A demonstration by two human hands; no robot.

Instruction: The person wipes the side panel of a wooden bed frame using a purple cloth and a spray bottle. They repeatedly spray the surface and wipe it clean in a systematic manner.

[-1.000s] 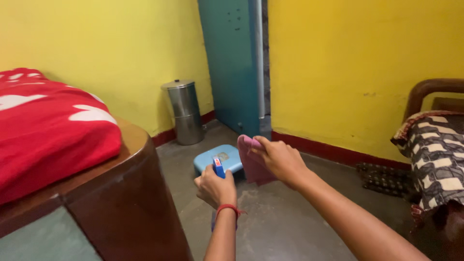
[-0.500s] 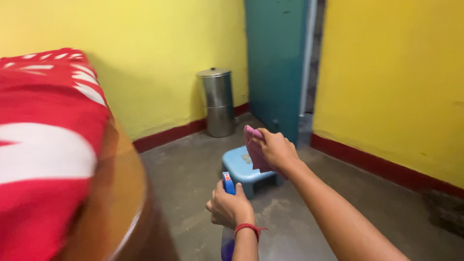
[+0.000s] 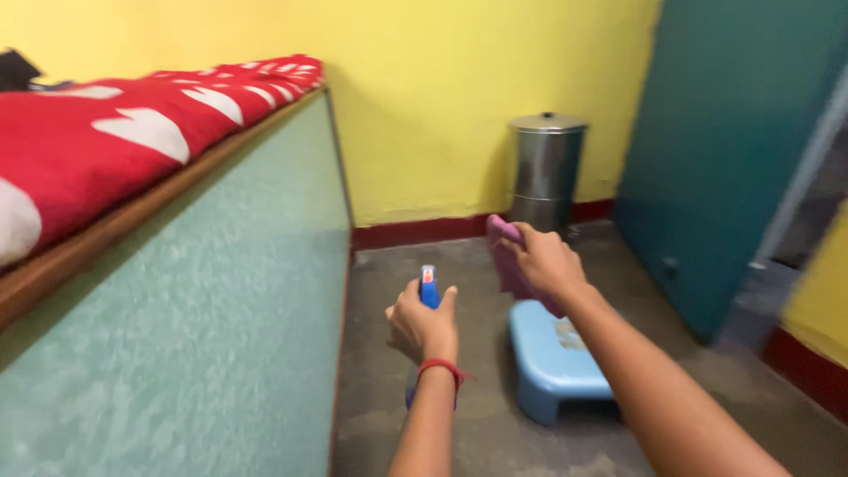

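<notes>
My left hand [image 3: 424, 325] grips a blue spray bottle [image 3: 428, 290], nozzle end up, its body showing below my wrist with a red thread band. My right hand [image 3: 549, 261] holds a pink cloth [image 3: 505, 258] that hangs down from the fingers. Both hands are stretched out over the grey floor. A low light-blue plastic stool [image 3: 552, 358] stands on the floor just under my right forearm.
A bed with a pale green side panel [image 3: 194, 336] and a red-and-white blanket [image 3: 115, 146] fills the left. A steel bin [image 3: 546, 172] stands against the yellow wall. A teal door [image 3: 733, 150] is on the right.
The view has swung left and closer to the bed, so its green side panel now shows. Both hands keep their hold; the stool now lies to the right under my right arm.
</notes>
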